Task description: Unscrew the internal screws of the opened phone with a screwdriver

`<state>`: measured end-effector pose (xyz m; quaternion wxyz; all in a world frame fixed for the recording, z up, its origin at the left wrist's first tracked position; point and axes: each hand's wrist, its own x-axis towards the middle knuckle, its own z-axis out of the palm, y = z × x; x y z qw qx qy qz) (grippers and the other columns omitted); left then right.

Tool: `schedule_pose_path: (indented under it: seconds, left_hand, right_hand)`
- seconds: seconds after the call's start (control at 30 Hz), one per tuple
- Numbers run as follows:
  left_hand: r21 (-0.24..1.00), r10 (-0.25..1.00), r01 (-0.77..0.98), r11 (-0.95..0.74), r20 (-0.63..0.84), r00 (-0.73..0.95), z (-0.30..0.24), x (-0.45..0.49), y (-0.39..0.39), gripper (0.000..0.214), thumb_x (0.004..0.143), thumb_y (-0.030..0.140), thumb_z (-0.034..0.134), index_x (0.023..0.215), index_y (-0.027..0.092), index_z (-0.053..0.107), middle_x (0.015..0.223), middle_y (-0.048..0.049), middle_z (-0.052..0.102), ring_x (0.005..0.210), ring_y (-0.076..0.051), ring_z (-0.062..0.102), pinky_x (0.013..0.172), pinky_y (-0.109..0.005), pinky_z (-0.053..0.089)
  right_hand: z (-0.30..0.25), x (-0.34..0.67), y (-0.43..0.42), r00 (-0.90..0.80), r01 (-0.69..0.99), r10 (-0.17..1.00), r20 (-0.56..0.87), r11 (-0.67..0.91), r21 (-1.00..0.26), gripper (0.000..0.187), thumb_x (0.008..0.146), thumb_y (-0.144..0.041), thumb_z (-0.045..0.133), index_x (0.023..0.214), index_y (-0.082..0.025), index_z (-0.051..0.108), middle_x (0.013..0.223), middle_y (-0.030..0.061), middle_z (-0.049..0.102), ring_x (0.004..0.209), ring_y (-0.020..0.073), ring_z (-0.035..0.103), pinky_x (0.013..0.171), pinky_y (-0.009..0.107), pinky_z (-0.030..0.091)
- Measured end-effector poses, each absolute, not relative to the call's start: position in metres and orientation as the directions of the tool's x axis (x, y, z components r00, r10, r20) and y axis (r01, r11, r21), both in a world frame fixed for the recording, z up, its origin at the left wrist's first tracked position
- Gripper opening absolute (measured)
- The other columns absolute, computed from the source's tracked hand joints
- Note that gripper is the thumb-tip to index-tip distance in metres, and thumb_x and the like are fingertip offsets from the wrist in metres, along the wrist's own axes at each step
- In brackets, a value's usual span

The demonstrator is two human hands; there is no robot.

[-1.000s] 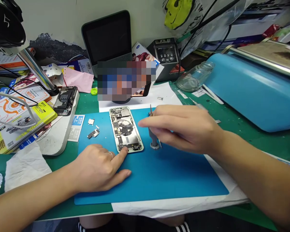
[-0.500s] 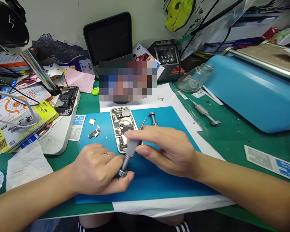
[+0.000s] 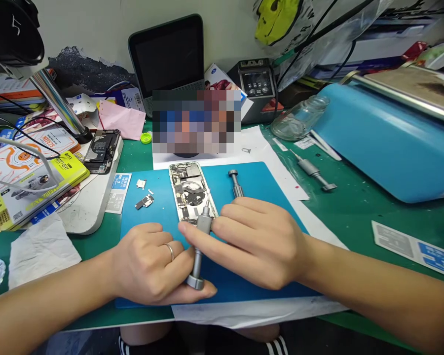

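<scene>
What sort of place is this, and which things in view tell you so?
Most likely a phone repair bench: an opened phone lies on a blue work mat, the left hand and right hand hold a precision screwdriver over its near end, and a soldering station stands behind.

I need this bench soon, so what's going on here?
A person's right hand pinches the shaft of a grey metal precision screwdriver while the left hand steadies its cap end, pointed at the lower end of an opened smartphone on a blue work mat. A second grey screwdriver lies beside the phone.
</scene>
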<state>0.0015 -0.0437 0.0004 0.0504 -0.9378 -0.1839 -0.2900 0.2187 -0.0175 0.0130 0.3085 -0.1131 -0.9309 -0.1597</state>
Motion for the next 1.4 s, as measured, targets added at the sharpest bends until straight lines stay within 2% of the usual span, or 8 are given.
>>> schedule_pose_path:
  seconds: [0.13,0.27,0.37,0.43,0.67,0.93,1.17,1.4]
  left_hand:
    - [-0.012,0.266,0.326,-0.945,0.548,0.793,0.001,0.0,-0.043,0.048,0.102,0.04,0.051,0.059,0.02,0.056,0.049,0.0035,0.048,0.044,-0.011,0.046,0.044,-0.034,0.027]
    - [-0.006,0.195,0.226,-0.974,0.486,0.852,-0.002,-0.002,-0.044,0.041,0.101,0.043,0.051,0.072,0.018,0.066,0.052,0.0035,0.05,0.045,-0.013,0.047,0.044,-0.033,0.033]
    - [0.007,0.162,0.179,-0.984,0.459,0.874,-0.005,-0.003,-0.045,0.039,0.101,0.038,0.052,0.071,0.017,0.066,0.052,0.003,0.051,0.044,-0.013,0.046,0.043,-0.033,0.036]
    - [0.016,0.162,0.174,-0.985,0.448,0.879,-0.006,-0.003,-0.044,0.037,0.1,0.035,0.053,0.071,0.016,0.067,0.053,0.0028,0.052,0.043,-0.014,0.045,0.042,-0.033,0.037]
    - [0.008,0.145,0.159,-0.987,0.458,0.877,-0.006,-0.002,-0.042,0.035,0.099,0.029,0.053,0.071,0.015,0.069,0.05,0.0034,0.049,0.042,-0.014,0.043,0.041,-0.032,0.034]
    - [-0.011,0.138,0.16,-0.987,0.451,0.882,-0.005,-0.001,-0.043,0.035,0.098,0.029,0.055,0.07,0.015,0.069,0.05,0.0037,0.048,0.042,-0.013,0.043,0.041,-0.032,0.032]
    - [-0.015,0.137,0.159,-0.987,0.441,0.887,-0.004,-0.002,-0.043,0.034,0.098,0.029,0.056,0.072,0.014,0.07,0.05,0.0035,0.048,0.042,-0.013,0.043,0.041,-0.032,0.033]
    - [-0.033,0.139,0.171,-0.985,0.439,0.888,-0.005,-0.001,-0.042,0.033,0.098,0.03,0.056,0.071,0.015,0.068,0.051,0.0039,0.049,0.043,-0.012,0.044,0.042,-0.031,0.035]
  right_hand:
    - [0.008,0.218,-0.019,-0.744,0.282,0.083,0.663,0.939,0.198,0.025,0.097,-0.016,0.046,0.108,-0.008,0.067,0.058,-0.0001,0.055,0.052,0.0148,0.044,0.05,0.033,0.03]
    - [0.007,0.221,-0.015,-0.734,0.284,0.142,0.665,0.953,0.11,0.022,0.097,-0.017,0.051,0.113,-0.01,0.064,0.067,0.0037,0.064,0.059,0.0166,0.053,0.053,0.032,0.04]
    - [0.004,0.222,-0.01,-0.71,0.28,0.176,0.682,0.959,0.044,0.026,0.1,-0.026,0.053,0.119,-0.011,0.063,0.073,0.005,0.067,0.067,0.017,0.059,0.059,0.031,0.047]
    - [0.001,0.222,-0.008,-0.707,0.264,0.19,0.681,0.964,0.005,0.025,0.101,-0.029,0.055,0.116,-0.011,0.065,0.079,0.0063,0.069,0.072,0.0168,0.063,0.063,0.031,0.051]
    - [-0.004,0.218,-0.006,-0.681,0.222,0.217,0.7,0.971,-0.085,0.015,0.097,-0.016,0.061,0.107,-0.009,0.069,0.097,0.0113,0.075,0.09,0.0155,0.071,0.079,0.025,0.062]
    - [-0.009,0.215,-0.003,-0.706,0.135,0.17,0.688,0.985,-0.105,0.016,0.091,-0.007,0.064,0.107,-0.006,0.067,0.102,0.0152,0.075,0.099,0.0207,0.073,0.085,0.031,0.066]
    - [-0.009,0.216,-0.002,-0.724,0.161,0.186,0.664,0.982,-0.099,0.013,0.092,-0.01,0.063,0.105,-0.008,0.067,0.098,0.0143,0.077,0.093,0.0192,0.075,0.082,0.029,0.066]
    - [-0.012,0.216,0.0,-0.747,0.168,0.219,0.628,0.976,-0.139,0.016,0.094,-0.013,0.062,0.108,-0.008,0.068,0.104,0.0151,0.078,0.097,0.02,0.076,0.087,0.029,0.066]
